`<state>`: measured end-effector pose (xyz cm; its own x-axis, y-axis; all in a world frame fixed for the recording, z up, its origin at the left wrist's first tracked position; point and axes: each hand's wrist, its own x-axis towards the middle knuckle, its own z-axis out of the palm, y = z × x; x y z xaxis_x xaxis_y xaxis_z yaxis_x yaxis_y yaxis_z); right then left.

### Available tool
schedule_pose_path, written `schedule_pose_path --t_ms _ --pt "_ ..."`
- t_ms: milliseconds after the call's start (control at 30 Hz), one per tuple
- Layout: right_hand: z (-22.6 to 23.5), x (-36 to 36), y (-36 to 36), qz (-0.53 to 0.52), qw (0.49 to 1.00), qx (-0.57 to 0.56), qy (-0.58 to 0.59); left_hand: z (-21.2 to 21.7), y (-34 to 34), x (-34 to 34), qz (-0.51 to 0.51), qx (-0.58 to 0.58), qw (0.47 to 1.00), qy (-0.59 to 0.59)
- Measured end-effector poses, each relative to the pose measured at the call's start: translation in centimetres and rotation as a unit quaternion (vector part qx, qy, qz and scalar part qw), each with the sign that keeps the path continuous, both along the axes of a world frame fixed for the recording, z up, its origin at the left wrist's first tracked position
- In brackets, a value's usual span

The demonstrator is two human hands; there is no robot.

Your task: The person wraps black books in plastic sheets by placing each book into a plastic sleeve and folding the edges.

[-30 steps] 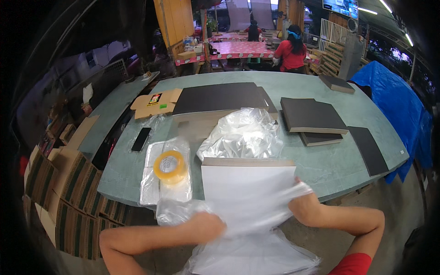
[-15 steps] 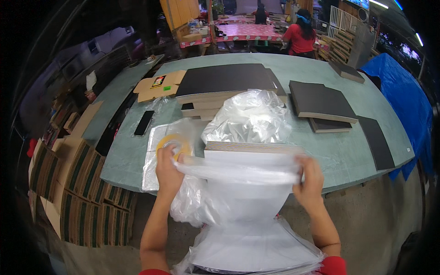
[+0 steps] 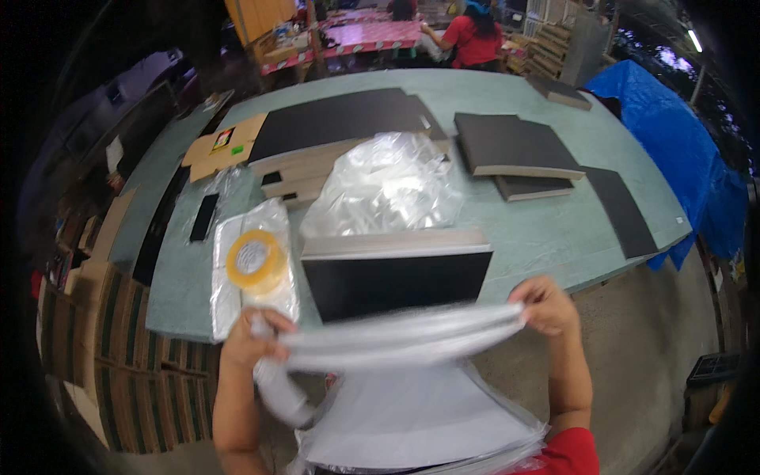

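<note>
Holding whitish plastic [image 3: 404,339] taut, pinched closed at one end in the left hand [image 3: 257,336], at the other in the right hand [image 3: 546,307], likely to keep it spread. Facing a black slab [image 3: 396,285] at the near edge of the green table [image 3: 522,245]. Glancing left to a yellow tape roll [image 3: 237,269] on a silvery pack [image 3: 226,307], perhaps for easy reach. Beyond, spotting a dark label [image 3: 222,141] and green sticker [image 3: 237,150] on flattened cardboard [image 3: 207,165], too small to read.
</note>
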<state>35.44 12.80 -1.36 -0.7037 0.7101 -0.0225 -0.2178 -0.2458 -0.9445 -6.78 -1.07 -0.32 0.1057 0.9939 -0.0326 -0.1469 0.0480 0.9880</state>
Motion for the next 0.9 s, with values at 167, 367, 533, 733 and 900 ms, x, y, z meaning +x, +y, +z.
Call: schedule_pose_path --t_ms 167,367,533,733,900 --pt "-15.2 0.2 -4.0 -0.006 0.934 -0.344 -0.093 -14.5 -5.6 0.9 -0.039 -0.278 0.96 -0.012" --pt "-25.8 -3.6 -8.0 -0.114 0.911 -0.272 -0.287 -21.8 -5.3 3.1 0.006 -0.272 0.958 0.087" --pt "-27.9 -4.5 -6.9 -0.092 0.82 0.028 -0.565 -23.3 -5.0 3.5 -0.019 -0.166 0.93 0.327" --pt "-6.8 -2.5 -4.6 -0.03 0.879 0.088 -0.468 -4.6 -5.0 3.7 -0.022 -0.15 0.946 0.285" --pt "-1.1 -6.0 -6.1 0.578 0.799 0.075 0.148 1.9 -2.9 8.1 -0.436 0.056 0.888 0.138"
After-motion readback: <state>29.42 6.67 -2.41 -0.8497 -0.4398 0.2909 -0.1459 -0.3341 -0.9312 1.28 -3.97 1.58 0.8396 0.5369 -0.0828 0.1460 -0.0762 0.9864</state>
